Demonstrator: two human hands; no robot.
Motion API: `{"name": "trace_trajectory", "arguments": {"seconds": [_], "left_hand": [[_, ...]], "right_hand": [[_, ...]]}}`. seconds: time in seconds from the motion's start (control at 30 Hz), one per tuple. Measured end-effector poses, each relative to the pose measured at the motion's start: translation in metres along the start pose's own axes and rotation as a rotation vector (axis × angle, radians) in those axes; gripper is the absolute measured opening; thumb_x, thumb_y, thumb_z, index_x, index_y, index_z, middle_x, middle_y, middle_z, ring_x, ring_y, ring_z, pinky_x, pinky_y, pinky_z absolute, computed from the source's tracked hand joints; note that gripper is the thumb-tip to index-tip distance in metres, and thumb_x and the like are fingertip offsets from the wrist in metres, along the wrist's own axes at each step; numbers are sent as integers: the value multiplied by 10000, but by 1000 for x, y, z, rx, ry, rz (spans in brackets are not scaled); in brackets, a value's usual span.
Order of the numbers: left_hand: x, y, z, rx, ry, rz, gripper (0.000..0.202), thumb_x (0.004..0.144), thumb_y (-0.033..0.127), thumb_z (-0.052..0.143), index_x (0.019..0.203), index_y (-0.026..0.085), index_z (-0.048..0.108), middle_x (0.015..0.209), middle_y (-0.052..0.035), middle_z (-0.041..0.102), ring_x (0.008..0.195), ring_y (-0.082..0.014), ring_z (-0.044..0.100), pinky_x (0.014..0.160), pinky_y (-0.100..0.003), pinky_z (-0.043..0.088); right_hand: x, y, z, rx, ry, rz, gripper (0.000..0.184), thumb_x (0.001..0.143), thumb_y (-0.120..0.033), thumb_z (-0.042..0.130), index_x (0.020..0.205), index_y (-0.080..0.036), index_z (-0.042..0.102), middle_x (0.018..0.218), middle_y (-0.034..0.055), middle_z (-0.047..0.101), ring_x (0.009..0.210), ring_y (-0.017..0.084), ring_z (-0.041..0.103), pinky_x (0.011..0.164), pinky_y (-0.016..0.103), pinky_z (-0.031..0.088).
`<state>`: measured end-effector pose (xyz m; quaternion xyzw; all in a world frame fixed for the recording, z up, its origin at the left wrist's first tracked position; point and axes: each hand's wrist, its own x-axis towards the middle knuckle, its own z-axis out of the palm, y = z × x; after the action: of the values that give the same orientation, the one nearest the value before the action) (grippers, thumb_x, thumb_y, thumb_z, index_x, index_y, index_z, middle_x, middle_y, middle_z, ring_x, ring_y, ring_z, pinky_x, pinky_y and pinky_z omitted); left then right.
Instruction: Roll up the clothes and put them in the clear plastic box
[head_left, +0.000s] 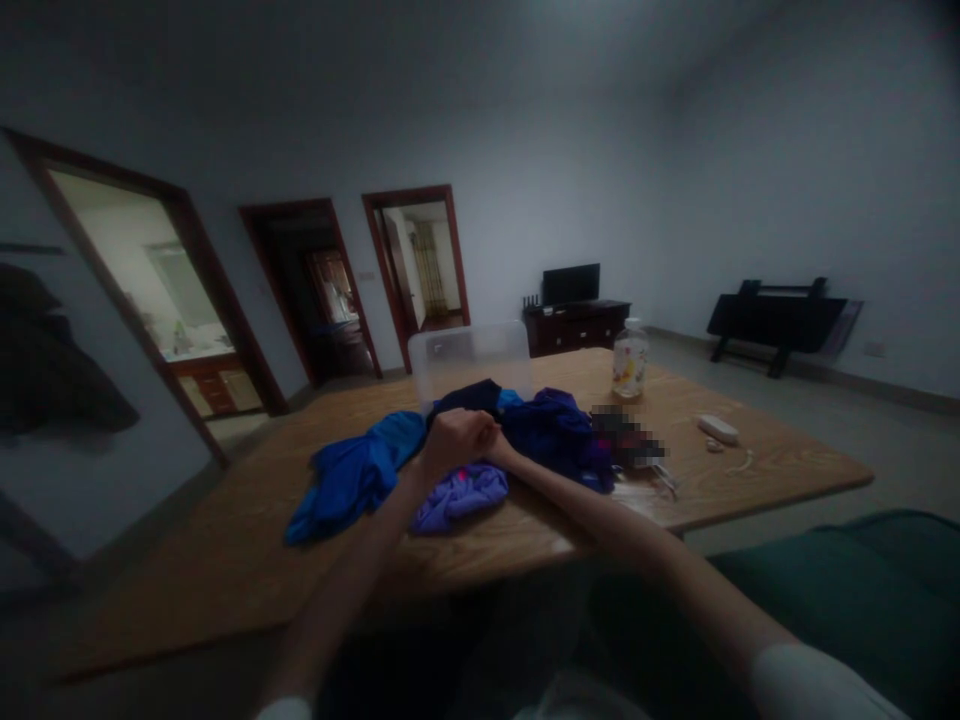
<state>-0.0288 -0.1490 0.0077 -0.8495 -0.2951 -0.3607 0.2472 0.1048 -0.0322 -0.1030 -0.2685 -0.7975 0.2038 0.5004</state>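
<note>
My left hand (454, 440) and my right hand (498, 443) meet over a pile of clothes in the middle of the table. The fingers of both look curled closed and pressed together; whatever may be between them is hidden. Just below them lies a bunched light-purple garment (465, 497) with a small pink spot. A bright blue garment (349, 475) spreads out to the left. To the right is a crumpled dark navy-purple garment (559, 435). Behind my hands sits a dark garment (472, 394), partly covered by them.
A translucent plastic bin (472, 348) stands behind the clothes. On the wooden table (225, 540), to the right, are a clear bottle (629, 362), a pixelated patch (628, 432), a white oblong case (718, 430) and small pale bits. Green seating (847, 590) is at the right front.
</note>
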Motion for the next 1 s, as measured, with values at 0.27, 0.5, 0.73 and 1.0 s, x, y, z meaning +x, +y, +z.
{"name": "trace_trajectory", "arguments": {"seconds": [0.27, 0.5, 0.73, 1.0], "left_hand": [[-57, -59, 85, 27, -324, -536, 312, 1079, 420, 420, 1230, 208, 591, 993, -73, 771, 873, -217, 748, 725, -273, 483], [-60, -52, 84, 10, -259, -575, 268, 1062, 416, 457, 1219, 220, 550, 1029, -55, 760, 915, -209, 743, 755, -268, 483], [-60, -53, 84, 45, -339, -582, 210, 1015, 333, 503, 1155, 195, 578, 933, -74, 757, 882, -248, 746, 739, -295, 469], [-58, -57, 85, 40, -406, -610, 430, 1078, 406, 366, 972, 211, 734, 989, -130, 782, 937, -250, 745, 758, -290, 449]], "right_hand": [[7, 11, -2, 238, 76, 147, 249, 944, -420, 488, 799, -218, 488, 801, 6, 534, 794, 178, 529, 762, 279, 460], [2, 3, 0, 163, 65, 105, 232, 990, -394, 427, 936, -209, 555, 899, 24, 616, 851, 188, 588, 789, 282, 446], [-3, -1, -1, -72, -63, -16, 95, 953, -248, 447, 908, -214, 523, 818, 13, 592, 756, 178, 579, 702, 254, 391], [-5, 1, -1, -171, -66, -55, 128, 992, -273, 421, 898, -218, 487, 802, 15, 575, 732, 175, 560, 688, 252, 367]]}}
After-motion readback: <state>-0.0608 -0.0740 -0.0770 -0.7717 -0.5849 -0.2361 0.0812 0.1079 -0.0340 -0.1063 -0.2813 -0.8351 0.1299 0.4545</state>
